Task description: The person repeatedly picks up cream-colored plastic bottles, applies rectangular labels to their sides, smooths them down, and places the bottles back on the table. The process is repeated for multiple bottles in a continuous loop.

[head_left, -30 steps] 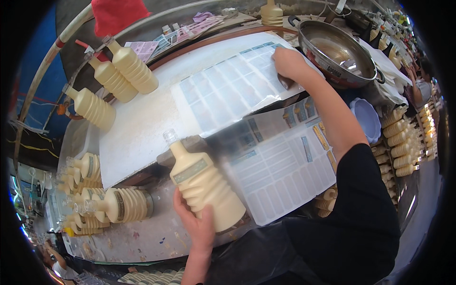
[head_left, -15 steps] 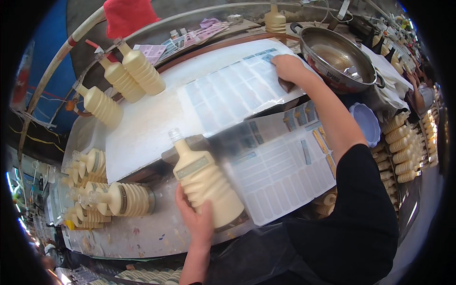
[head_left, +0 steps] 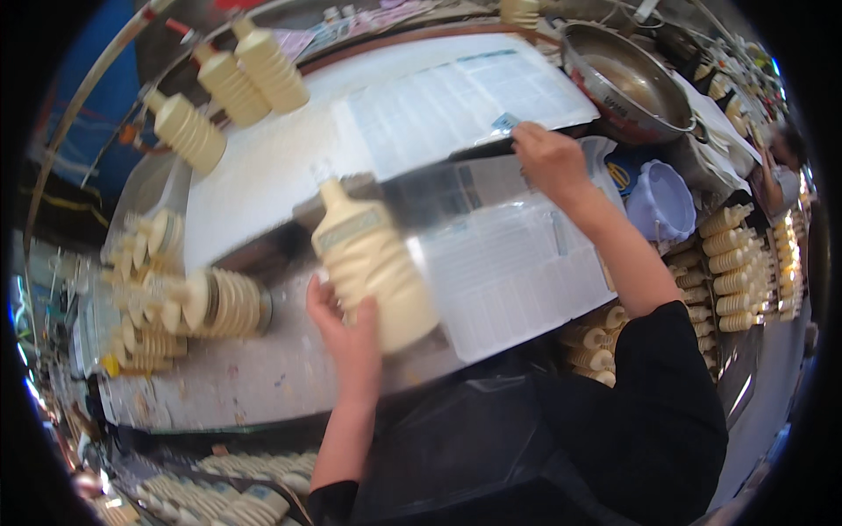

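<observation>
My left hand (head_left: 349,331) grips the lower left side of a cream, ribbed plastic bottle (head_left: 375,272), thumb on the front and fingers at its edge. The bottle leans on the table's front part with its clear neck pointing away from me; a grey-green label strip lies across its shoulder. To the right, my right hand (head_left: 554,165) pinches a small blue label (head_left: 506,122) by its corner. That label is just above the near edge of a pale translucent sheet (head_left: 430,118) on the white board. Motion blurs the bottle and both hands slightly.
Several cream bottles (head_left: 263,66) stand at the far left, and more lie stacked (head_left: 230,302) at the left. A translucent label sheet (head_left: 517,272) covers the table's right. Beyond are a metal pan (head_left: 627,92), a lilac bucket (head_left: 661,203) and racked bottles (head_left: 732,263).
My right hand has drawn back toward me from the sheet's far right corner, and a blue label now shows in its fingers. My left hand still holds the bottle. The whole view has shifted.
</observation>
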Demonstrator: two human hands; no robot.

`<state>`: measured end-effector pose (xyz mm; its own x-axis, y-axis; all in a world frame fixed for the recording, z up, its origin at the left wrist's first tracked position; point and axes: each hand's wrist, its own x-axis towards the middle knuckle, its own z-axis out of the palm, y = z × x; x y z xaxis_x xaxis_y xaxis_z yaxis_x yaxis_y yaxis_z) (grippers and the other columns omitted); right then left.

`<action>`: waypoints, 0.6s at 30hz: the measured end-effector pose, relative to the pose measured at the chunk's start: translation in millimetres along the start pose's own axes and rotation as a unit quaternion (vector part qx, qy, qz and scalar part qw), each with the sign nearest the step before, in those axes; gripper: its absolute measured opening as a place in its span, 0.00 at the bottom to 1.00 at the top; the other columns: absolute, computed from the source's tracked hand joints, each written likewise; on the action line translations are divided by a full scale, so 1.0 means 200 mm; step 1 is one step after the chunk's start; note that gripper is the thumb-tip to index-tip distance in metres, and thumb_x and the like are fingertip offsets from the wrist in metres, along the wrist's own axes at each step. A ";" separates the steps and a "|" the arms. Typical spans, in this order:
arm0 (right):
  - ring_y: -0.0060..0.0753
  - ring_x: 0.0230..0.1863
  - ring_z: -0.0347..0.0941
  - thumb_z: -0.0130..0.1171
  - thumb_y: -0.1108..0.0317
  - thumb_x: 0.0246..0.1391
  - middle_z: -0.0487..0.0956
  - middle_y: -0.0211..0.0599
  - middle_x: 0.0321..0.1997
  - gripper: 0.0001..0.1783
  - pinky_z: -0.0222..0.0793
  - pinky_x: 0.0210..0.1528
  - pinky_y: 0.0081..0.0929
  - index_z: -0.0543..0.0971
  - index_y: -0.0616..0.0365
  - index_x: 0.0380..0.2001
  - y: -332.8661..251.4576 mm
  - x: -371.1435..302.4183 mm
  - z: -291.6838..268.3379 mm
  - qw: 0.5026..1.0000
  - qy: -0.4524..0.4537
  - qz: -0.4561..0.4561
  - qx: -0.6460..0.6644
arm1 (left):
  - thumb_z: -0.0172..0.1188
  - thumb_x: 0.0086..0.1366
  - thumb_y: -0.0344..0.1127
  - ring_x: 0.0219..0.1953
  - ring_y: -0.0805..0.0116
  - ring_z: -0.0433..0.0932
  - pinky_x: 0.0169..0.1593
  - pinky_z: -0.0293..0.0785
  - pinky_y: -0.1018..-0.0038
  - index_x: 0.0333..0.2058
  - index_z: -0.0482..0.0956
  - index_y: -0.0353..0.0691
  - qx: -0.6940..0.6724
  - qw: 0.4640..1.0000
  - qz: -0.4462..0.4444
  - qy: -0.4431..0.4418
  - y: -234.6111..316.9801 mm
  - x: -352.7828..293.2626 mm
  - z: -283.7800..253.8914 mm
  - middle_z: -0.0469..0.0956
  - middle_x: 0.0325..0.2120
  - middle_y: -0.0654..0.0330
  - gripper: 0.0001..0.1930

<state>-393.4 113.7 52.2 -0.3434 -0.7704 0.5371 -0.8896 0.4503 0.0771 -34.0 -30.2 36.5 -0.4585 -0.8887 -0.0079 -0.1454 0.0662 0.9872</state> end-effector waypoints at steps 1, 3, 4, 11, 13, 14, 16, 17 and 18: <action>0.46 0.37 0.83 0.63 0.70 0.56 0.84 0.36 0.45 0.11 0.79 0.40 0.37 0.82 0.58 0.43 0.04 -0.02 0.04 0.999 0.034 -0.032 -0.005 | 0.60 0.67 0.33 0.62 0.55 0.68 0.66 0.64 0.60 0.72 0.51 0.36 -0.036 0.999 0.019 -0.006 -0.05 -0.02 -0.01 0.64 0.63 0.46 0.39; 0.46 0.36 0.83 0.63 0.71 0.57 0.85 0.38 0.41 0.07 0.79 0.37 0.35 0.82 0.58 0.39 0.03 0.00 0.00 0.998 0.039 -0.050 -0.005 | 0.61 0.67 0.36 0.61 0.56 0.68 0.66 0.63 0.60 0.71 0.53 0.35 0.001 1.000 0.021 -0.004 -0.10 -0.09 -0.06 0.66 0.62 0.46 0.38; 0.35 0.34 0.84 0.64 0.71 0.58 0.87 0.36 0.38 0.06 0.78 0.35 0.27 0.85 0.60 0.36 0.01 0.00 -0.01 0.996 0.071 -0.027 0.049 | 0.59 0.72 0.39 0.58 0.63 0.68 0.65 0.64 0.65 0.70 0.55 0.35 -0.001 0.999 0.034 -0.016 -0.13 -0.13 -0.08 0.66 0.61 0.52 0.34; 0.33 0.36 0.85 0.66 0.78 0.53 0.88 0.40 0.40 0.10 0.80 0.37 0.23 0.87 0.59 0.39 -0.71 -0.14 -0.33 0.883 -0.019 -0.084 0.461 | 0.62 0.65 0.36 0.61 0.60 0.67 0.68 0.61 0.62 0.66 0.64 0.31 0.004 0.999 0.042 -0.030 -0.12 -0.20 -0.13 0.69 0.60 0.50 0.33; 0.35 0.33 0.84 0.67 0.76 0.47 0.87 0.40 0.45 0.16 0.79 0.31 0.26 0.86 0.54 0.42 -0.86 -0.21 -0.37 0.901 0.030 -0.249 0.354 | 0.61 0.66 0.38 0.63 0.59 0.65 0.69 0.59 0.61 0.66 0.63 0.31 -0.024 0.998 0.036 -0.051 -0.11 -0.19 -0.14 0.67 0.62 0.49 0.33; 0.31 0.30 0.83 0.66 0.75 0.46 0.86 0.38 0.47 0.16 0.77 0.28 0.26 0.86 0.55 0.42 -0.90 -0.22 -0.38 0.902 0.024 -0.285 0.325 | 0.60 0.67 0.39 0.64 0.59 0.65 0.70 0.58 0.61 0.66 0.63 0.31 -0.050 0.997 0.037 -0.055 -0.10 -0.18 -0.14 0.66 0.62 0.49 0.33; 0.26 0.27 0.80 0.64 0.74 0.45 0.85 0.36 0.51 0.17 0.74 0.25 0.25 0.86 0.57 0.42 -0.94 -0.24 -0.37 0.902 0.030 -0.324 0.284 | 0.59 0.67 0.42 0.66 0.56 0.62 0.71 0.56 0.59 0.65 0.62 0.31 -0.131 0.988 0.039 -0.073 -0.11 -0.17 -0.14 0.64 0.63 0.47 0.33; 0.24 0.25 0.78 0.63 0.74 0.45 0.84 0.36 0.52 0.17 0.73 0.24 0.25 0.86 0.58 0.42 -0.94 -0.25 -0.34 0.904 0.039 -0.329 0.270 | 0.60 0.66 0.42 0.66 0.55 0.63 0.70 0.57 0.59 0.65 0.62 0.31 -0.099 0.992 0.041 -0.064 -0.12 -0.16 -0.14 0.64 0.63 0.47 0.34; 0.23 0.24 0.77 0.63 0.73 0.44 0.83 0.35 0.53 0.18 0.72 0.23 0.24 0.86 0.59 0.42 -0.94 -0.27 -0.32 0.906 0.049 -0.333 0.257 | 0.61 0.65 0.42 0.66 0.55 0.63 0.70 0.57 0.59 0.65 0.62 0.31 -0.066 0.995 0.043 -0.054 -0.14 -0.14 -0.12 0.64 0.62 0.47 0.34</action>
<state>-188.0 98.6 62.9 0.3278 -0.7382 0.5895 -0.9209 -0.3889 0.0250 4.6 -18.1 14.0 -0.5574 -0.8274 0.0683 0.0114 0.0746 0.9971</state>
